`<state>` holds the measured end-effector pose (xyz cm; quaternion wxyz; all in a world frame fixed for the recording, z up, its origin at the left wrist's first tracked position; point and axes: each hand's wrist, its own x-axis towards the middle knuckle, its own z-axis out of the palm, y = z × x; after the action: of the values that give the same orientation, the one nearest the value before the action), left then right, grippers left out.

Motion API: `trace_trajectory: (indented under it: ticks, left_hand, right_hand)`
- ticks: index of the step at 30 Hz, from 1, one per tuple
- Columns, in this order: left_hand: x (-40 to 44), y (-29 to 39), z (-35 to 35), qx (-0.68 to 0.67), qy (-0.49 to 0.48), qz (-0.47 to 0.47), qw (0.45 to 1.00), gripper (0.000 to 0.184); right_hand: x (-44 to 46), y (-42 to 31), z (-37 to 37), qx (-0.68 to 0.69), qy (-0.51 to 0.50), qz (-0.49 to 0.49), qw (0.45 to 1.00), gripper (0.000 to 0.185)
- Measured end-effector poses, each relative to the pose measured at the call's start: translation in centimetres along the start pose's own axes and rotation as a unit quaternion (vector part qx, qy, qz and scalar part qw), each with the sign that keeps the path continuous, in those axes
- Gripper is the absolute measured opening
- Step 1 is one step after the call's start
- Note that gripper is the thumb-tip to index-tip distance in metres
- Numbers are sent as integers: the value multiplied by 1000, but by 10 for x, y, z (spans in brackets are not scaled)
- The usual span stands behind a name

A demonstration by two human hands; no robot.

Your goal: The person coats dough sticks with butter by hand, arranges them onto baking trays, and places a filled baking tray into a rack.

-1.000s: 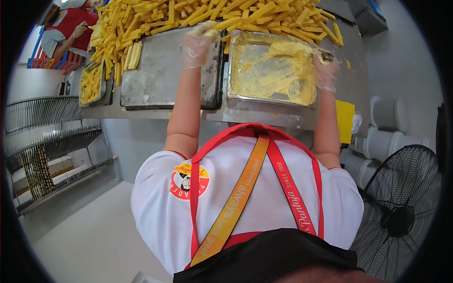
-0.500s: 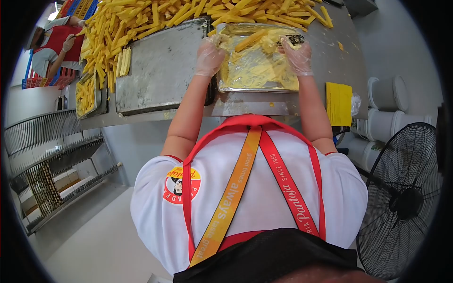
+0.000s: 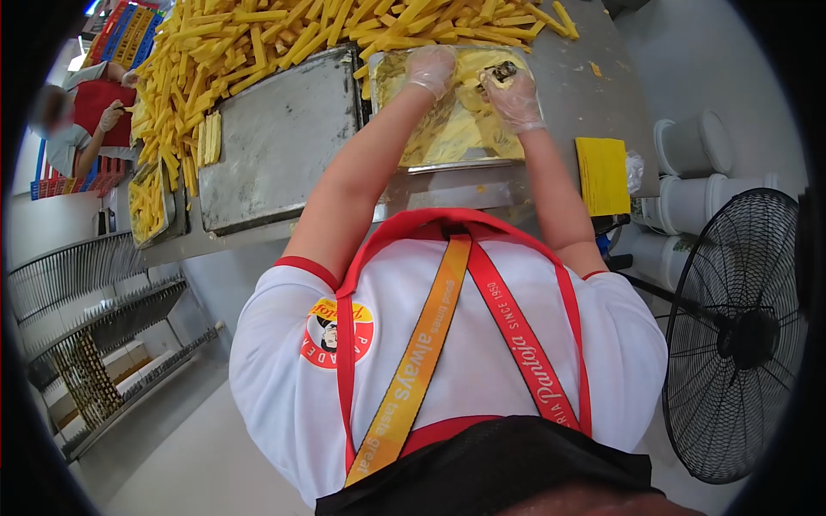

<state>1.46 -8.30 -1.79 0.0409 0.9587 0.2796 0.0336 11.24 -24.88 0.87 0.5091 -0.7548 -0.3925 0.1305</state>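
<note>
Over the tray [image 3: 465,164], your right hand [image 3: 514,101] grips a dark item; left hand's [image 3: 432,70] hold, can't tell. Likely mid-spreading paste [image 3: 443,136]; next calls for even pressure.

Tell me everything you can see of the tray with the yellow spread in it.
The tray is a shallow rectangle, silvery and metal-looking, with a raised rim. Creamy yellow spread coats its inside unevenly. It lies on the table, right of a grey pan, with yellow sticks heaped at its far side. The gloved left hand and right hand, the latter gripping a dark item, are over its far half; whether they touch the tray itself is unclear.
</note>
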Motion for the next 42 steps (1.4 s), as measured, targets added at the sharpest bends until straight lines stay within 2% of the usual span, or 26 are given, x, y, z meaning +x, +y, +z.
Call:
trace_trajectory:
  ticks: [1, 5, 8, 11, 13, 14, 15, 18, 21, 23, 24, 26, 28, 30, 32, 33, 36, 39, 42]
  left_hand:
    - [5, -2, 7, 9, -2, -9, 1000, 25]
    - [-3, -8, 0, -16, 29, -20, 999, 32]
    - [-34, -14, -43, -130, 84, -18, 988, 38]
    - [-52, -27, -57, -254, 124, 15, 959, 40]
    - [-62, -42, -54, -275, 137, 16, 951, 39]
    - [-67, -49, -53, -285, 144, 16, 947, 38]
    - [-73, -52, -57, -303, 105, -7, 947, 34]
    - [-86, -65, -44, -270, 186, 43, 944, 31]
    - [-97, -64, -38, -347, 130, 13, 929, 30]
    - [-104, -66, -29, -315, 141, 18, 938, 29]
    - [-108, -68, -25, -300, 146, 20, 943, 28]
    - [-111, -73, -18, -294, 98, -29, 950, 28]
    - [-115, -73, -20, -286, 74, -62, 953, 35]
    - [-120, -64, -31, -276, 74, -80, 955, 50]
    - [-122, -62, -32, -336, 81, -92, 934, 54]
    - [-123, -61, -32, -366, 82, -99, 922, 56]
    - [-122, -63, -24, -348, 111, -96, 926, 57]
    - [-119, -63, -20, -344, 148, -73, 924, 59]
    - [-123, -56, -35, -309, 120, -87, 939, 61]
  right_hand:
    - [-3, 2, 1, 107, -21, 44, 993, 30]
    - [-14, 33, -28, 126, 55, 91, 986, 31]
    - [-22, 18, -38, -97, 123, 29, 987, 29]
    - [-15, 28, -4, -154, 138, -111, 972, 28]
    - [-4, 35, 11, 30, 101, -15, 994, 26]
    - [-2, 35, 17, 123, 80, 33, 989, 25]
    - [-7, 9, 10, 231, 43, 97, 967, 23]
    - [-4, 6, 23, 260, 56, 11, 964, 23]
    - [2, 11, 48, 158, 0, -51, 986, 20]
    - [-2, 0, 59, 147, -42, -65, 986, 20]
    - [-1, -8, 60, 190, -50, -63, 979, 20]
    - [-1, -26, 60, 275, -64, -58, 958, 21]
    - [2, -41, 49, 425, -96, -11, 900, 24]
    - [10, -23, 48, 395, -86, 14, 915, 26]
    - [16, -11, 40, 346, -90, 86, 930, 28]
    - [18, -8, 39, 295, -88, 88, 947, 28]
    - [23, -10, 34, 139, -83, 88, 983, 30]
    - [9, -40, 39, 410, -98, 8, 907, 36]
    - [13, -34, 40, 410, -135, 44, 901, 37]
